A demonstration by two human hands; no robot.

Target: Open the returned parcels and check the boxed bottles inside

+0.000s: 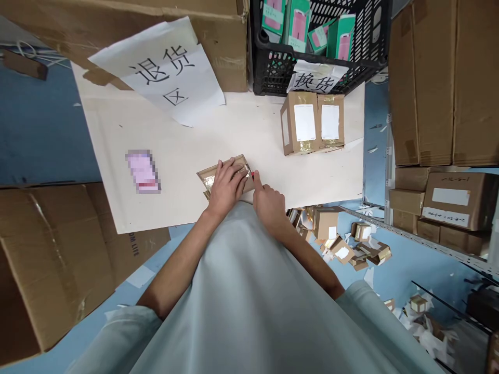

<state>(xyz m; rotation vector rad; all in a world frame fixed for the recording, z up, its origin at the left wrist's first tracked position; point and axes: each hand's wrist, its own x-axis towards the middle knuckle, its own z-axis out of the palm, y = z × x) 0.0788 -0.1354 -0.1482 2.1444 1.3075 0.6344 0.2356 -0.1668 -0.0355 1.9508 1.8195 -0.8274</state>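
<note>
A small brown cardboard box (209,175) with shiny tape lies at the near edge of the white table (187,150). My left hand (225,188) rests on top of it, fingers spread across the cardboard. At the box's right end, my right hand (268,203) is closed around a small red tool (252,174), its index finger stretched along it. Only the red tip shows; the rest of the tool is hidden. The tool touches or nearly touches the taped end.
A blurred pink item (143,171) lies on the left. Two labelled boxes (299,124) stand at the back right, before a black crate (319,57) of green boxes. A large carton (230,47) with a paper sign (167,78) stands behind. Opened boxes (343,249) litter the floor.
</note>
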